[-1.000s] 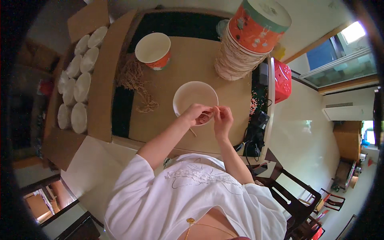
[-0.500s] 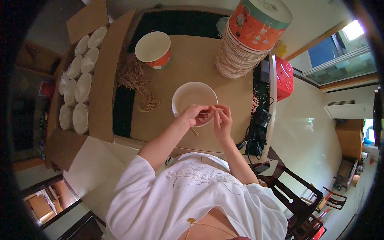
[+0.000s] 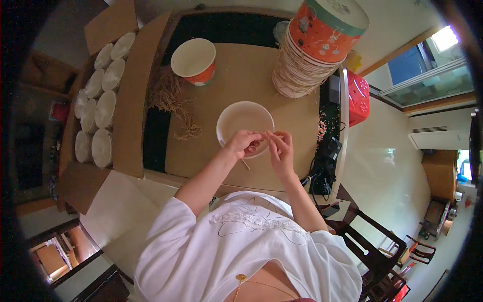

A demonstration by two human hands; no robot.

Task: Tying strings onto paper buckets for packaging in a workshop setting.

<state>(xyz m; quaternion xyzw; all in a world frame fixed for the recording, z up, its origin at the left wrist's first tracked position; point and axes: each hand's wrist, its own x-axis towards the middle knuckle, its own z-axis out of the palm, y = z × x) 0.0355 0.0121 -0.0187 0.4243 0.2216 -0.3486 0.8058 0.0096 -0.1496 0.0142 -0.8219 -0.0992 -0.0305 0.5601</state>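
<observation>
Paper tub point(image 3: 244, 117) beneath and just beyond the grip, mouth up; left hand point(image 3: 243, 143) and right hand point(image 3: 282, 150) pinched fingertip to fingertip, cannot tell on what. Might get tipped or nudged away if brushed from above.

Head view: fisheye, head-worn; faces steeply down over white shirt point(image 3: 251, 256) to nearby hands point(image 3: 244, 143) and surface point(image 3: 226, 29); wide coverage, straight edges bowing toward rim.
</observation>
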